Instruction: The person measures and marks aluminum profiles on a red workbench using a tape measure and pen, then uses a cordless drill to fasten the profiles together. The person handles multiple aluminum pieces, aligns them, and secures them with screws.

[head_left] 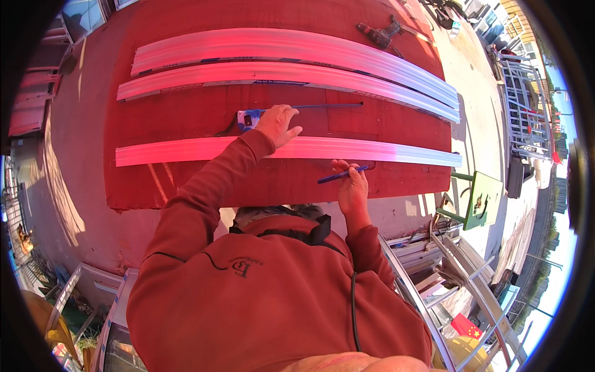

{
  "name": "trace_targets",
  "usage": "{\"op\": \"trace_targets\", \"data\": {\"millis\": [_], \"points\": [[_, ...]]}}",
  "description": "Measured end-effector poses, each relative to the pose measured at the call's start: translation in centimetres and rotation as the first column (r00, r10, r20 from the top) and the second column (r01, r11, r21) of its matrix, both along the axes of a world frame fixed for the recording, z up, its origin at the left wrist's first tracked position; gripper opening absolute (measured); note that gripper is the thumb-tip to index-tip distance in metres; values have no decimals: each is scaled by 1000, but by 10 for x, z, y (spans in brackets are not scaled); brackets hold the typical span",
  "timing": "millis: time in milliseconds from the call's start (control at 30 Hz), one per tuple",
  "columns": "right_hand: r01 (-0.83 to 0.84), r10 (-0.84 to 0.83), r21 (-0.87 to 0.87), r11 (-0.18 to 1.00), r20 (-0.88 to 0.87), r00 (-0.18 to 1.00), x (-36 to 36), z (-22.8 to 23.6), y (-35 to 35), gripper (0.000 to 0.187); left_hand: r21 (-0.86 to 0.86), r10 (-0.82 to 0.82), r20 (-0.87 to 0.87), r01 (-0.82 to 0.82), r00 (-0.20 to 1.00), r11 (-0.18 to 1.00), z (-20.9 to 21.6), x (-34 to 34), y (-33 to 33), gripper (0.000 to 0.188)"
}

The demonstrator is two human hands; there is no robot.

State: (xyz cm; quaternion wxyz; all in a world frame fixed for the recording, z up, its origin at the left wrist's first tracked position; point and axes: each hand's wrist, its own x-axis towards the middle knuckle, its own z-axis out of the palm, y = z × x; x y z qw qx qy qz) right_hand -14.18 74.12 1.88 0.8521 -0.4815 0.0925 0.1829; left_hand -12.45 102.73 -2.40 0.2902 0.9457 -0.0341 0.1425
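My left hand (279,126) is over the red tabletop, beyond the nearest metal profile, its thumb and fingers apart. Just left of its fingers lies a blue-and-white tape measure (249,119). A thin blue strip (331,106), which looks like its drawn-out blade, runs rightward from beside the fingertips. My right hand (353,191) is at the near side of the table, pinching a blue pen (342,175) that points left. The nearest long metal profile (204,149) lies crosswise between the two hands. Whether my left hand touches the tape or the profile, I cannot tell.
Two bundles of long profiles (273,46) lie farther back on the red table (155,186). A cordless drill (379,34) rests at the far right. A green stand (480,201) is beside the table, with metal frames (458,273) at lower right.
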Motion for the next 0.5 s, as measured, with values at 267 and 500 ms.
{"op": "trace_targets", "data": {"millis": [267, 500], "points": [[256, -179, 226, 940, -312, 933, 8, 44, 44, 26, -392, -316, -224, 212, 922, 895, 60, -73, -98, 31], [241, -200, 231, 943, -187, 962, 32, 55, 49, 48, -931, -572, -310, -118, 759, 347, 76, -77, -100, 46]]}}
